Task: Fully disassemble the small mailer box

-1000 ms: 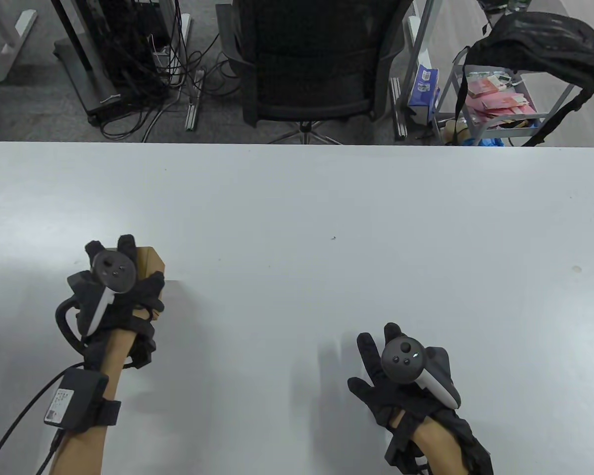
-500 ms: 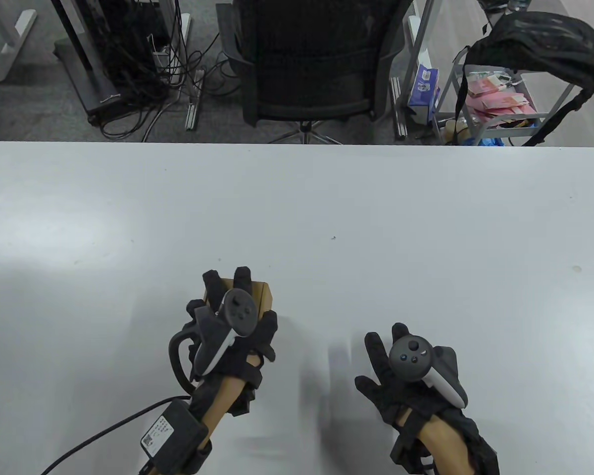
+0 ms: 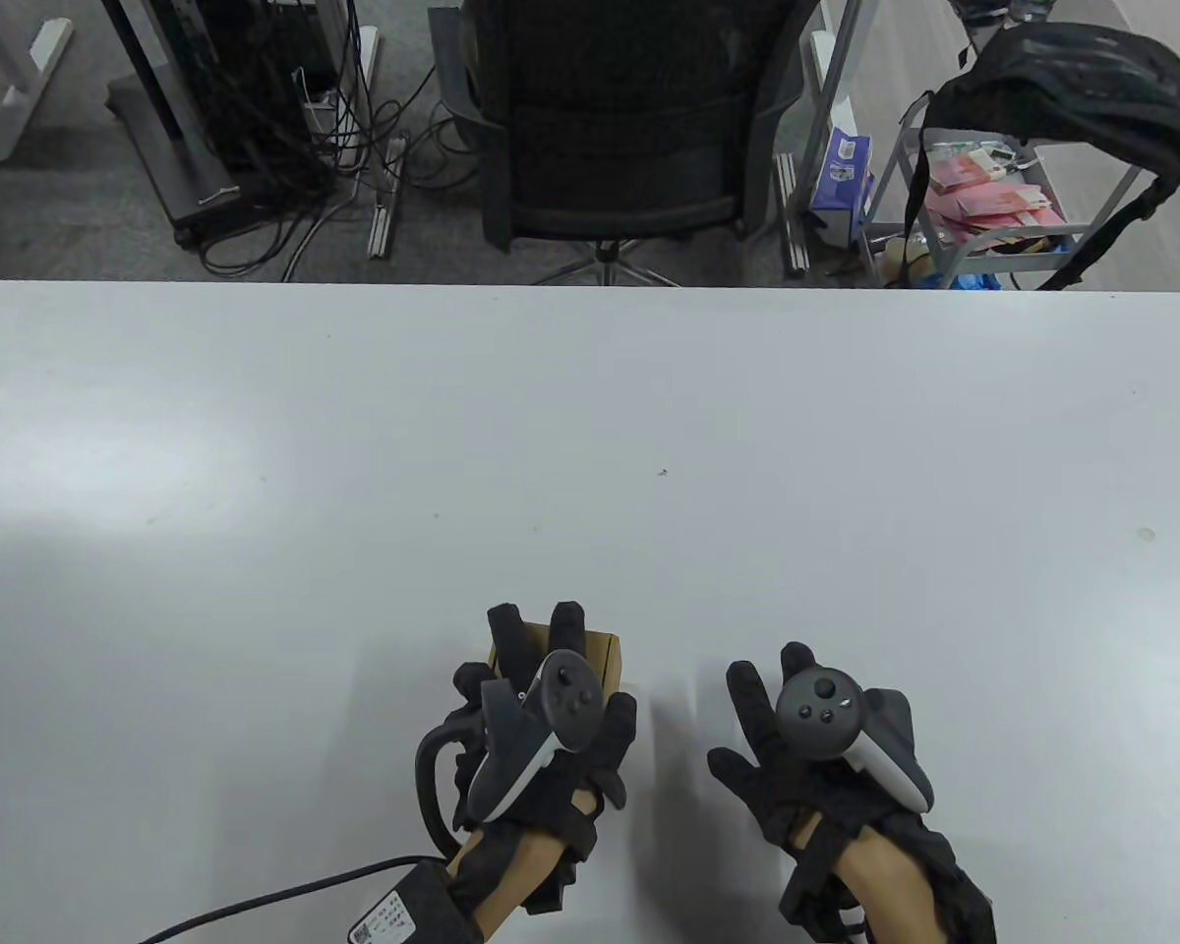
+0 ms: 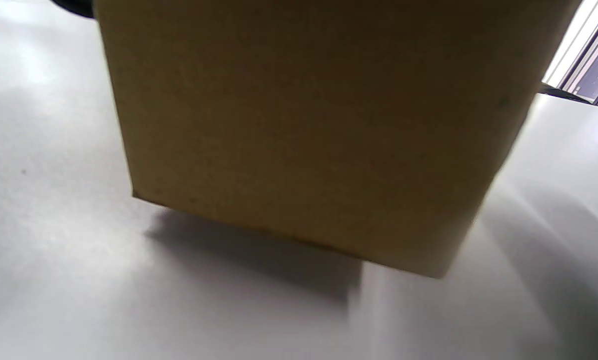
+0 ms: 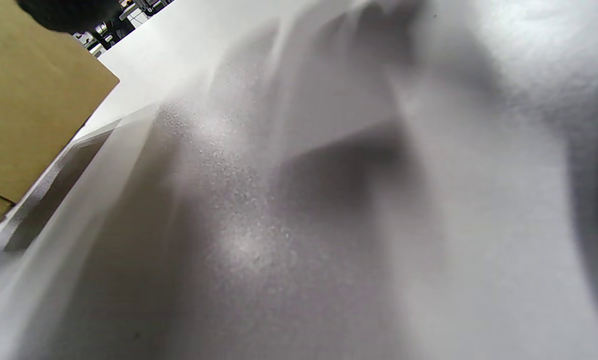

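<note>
A small brown cardboard mailer box (image 3: 605, 657) is near the table's front edge, mostly hidden under my left hand (image 3: 541, 678). My left hand grips it from above with the fingers spread over its top. In the left wrist view the box (image 4: 308, 130) fills the frame, its lower edge a little above the white table with a shadow under it. My right hand (image 3: 762, 723) hovers flat and empty just right of the box, fingers spread. The box's side shows at the left of the right wrist view (image 5: 24, 100).
The white table (image 3: 590, 423) stretches far and wide around the hands. Beyond its far edge stand a black office chair (image 3: 619, 128), a cart with a black bag (image 3: 1072, 88) and cables on the floor.
My left hand has carried the box from the left of the table rightwards and nearer the front edge, to just beside my right hand. The right hand has barely moved.
</note>
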A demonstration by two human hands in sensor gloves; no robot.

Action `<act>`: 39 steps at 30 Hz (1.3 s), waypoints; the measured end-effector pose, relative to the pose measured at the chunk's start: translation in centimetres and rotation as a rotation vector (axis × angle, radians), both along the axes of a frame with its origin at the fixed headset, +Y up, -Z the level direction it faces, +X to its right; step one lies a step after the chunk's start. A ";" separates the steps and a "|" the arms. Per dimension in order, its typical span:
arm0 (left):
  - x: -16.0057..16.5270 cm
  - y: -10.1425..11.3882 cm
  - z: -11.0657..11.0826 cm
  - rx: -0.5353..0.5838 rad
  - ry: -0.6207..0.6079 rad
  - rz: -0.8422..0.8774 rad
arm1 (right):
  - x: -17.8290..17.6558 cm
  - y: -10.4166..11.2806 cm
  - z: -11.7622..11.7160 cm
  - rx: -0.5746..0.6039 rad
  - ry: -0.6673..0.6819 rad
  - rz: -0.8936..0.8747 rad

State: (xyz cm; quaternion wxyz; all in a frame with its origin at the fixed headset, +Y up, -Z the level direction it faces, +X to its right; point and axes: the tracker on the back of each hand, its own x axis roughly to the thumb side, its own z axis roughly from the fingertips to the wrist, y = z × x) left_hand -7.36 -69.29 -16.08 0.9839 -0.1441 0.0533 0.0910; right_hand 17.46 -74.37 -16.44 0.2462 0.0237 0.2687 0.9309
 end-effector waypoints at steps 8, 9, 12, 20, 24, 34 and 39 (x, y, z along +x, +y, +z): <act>0.5 -1.0 0.1 0.036 -0.017 -0.080 | 0.0 -0.2 0.1 -0.020 0.000 0.011; 0.4 -1.0 0.1 0.028 -0.015 -0.074 | 0.0 -0.2 0.1 -0.019 0.001 0.012; -0.1 -0.7 0.1 0.049 -0.012 -0.046 | 0.0 -0.2 0.1 -0.018 0.002 0.012; -5.3 2.0 -1.9 0.120 -0.406 0.269 | 0.1 -0.1 0.0 -0.022 -0.013 -0.002; -7.3 0.3 -2.2 -0.015 -0.653 0.360 | 0.3 0.1 0.0 -0.001 -0.034 0.009; -8.3 -1.4 -3.0 0.003 -0.638 0.213 | -0.3 0.3 -0.1 0.044 -0.036 0.001; -8.7 -2.0 -4.0 -0.053 -0.624 0.377 | -1.0 0.4 0.0 0.060 0.004 -0.011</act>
